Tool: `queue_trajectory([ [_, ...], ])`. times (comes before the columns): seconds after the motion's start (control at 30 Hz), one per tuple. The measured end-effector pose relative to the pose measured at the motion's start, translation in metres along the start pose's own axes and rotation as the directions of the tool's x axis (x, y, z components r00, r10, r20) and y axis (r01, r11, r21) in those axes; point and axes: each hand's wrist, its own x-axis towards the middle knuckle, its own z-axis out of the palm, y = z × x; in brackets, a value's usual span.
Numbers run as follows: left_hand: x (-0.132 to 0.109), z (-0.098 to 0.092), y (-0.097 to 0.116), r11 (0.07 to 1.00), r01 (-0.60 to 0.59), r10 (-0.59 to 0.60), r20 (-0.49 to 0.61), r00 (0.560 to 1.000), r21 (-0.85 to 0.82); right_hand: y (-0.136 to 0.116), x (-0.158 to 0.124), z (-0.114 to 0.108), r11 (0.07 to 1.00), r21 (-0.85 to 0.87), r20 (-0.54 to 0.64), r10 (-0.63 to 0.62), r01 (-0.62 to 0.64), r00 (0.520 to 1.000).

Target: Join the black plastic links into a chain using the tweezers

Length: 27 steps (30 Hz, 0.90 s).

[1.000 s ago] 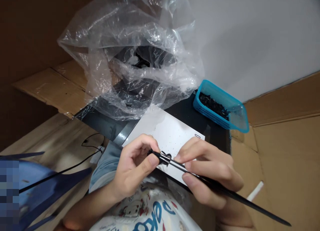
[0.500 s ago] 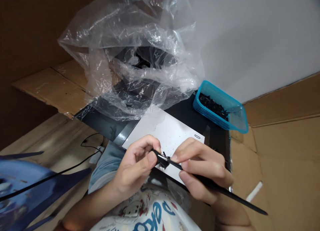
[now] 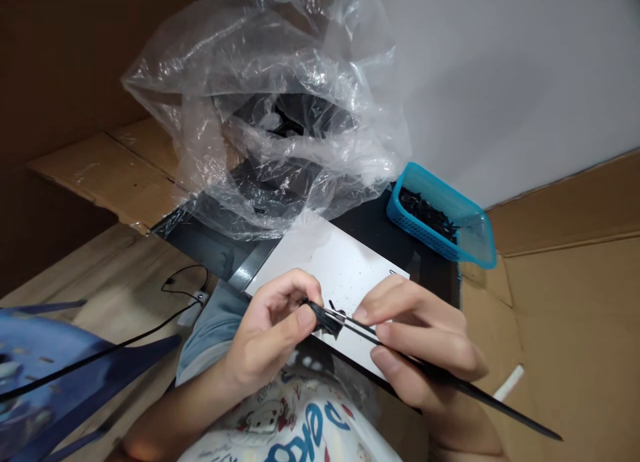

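Observation:
My left hand (image 3: 270, 332) pinches the end of a long black cable tie (image 3: 440, 372) and a small black plastic piece (image 3: 334, 321) between thumb and fingers. My right hand (image 3: 420, 339) holds the strap of the tie a short way along, with the fingertips close to that piece. The strap runs past my right hand and sticks out toward the lower right. Both hands are above a white sheet (image 3: 340, 265), and the fingers hide part of the small piece.
A blue plastic basket (image 3: 440, 222) of small black pieces stands on a black board (image 3: 373, 229). A clear plastic bag (image 3: 280, 62) covers a dark object. Blue plastic with black straps (image 3: 45, 362) lies at lower left. Cardboard lies at right.
The strap's free end has swung slightly across the lower right between frames. Both hands stay together at the small black piece, and the view has shifted only a little.

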Motion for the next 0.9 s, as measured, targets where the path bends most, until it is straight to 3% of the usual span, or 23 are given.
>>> queue_trajectory([
  [0.17,-0.001,-0.003,0.001,0.995,-0.049,0.046,0.041,0.998,0.083,-0.002,0.001,-0.001,1.000,-0.024,0.025,0.000,0.001,1.000],
  [0.47,0.000,0.000,0.000,1.000,0.000,-0.001,0.046,0.999,0.020,0.002,-0.002,-0.006,0.995,-0.083,0.083,-0.046,0.053,0.995],
  [0.6,0.001,0.001,0.002,0.992,0.103,-0.098,0.067,0.993,-0.068,0.004,-0.004,-0.013,0.995,-0.099,0.155,-0.015,0.030,0.988],
  [0.73,0.003,0.001,0.001,0.949,0.270,-0.246,0.155,0.957,-0.164,0.001,-0.005,-0.020,0.994,-0.108,0.209,0.057,-0.034,0.976],
  [0.9,0.007,0.000,-0.001,0.901,0.383,-0.352,0.173,0.920,-0.205,0.000,-0.002,-0.027,0.996,-0.058,0.276,0.077,-0.063,0.958],
])
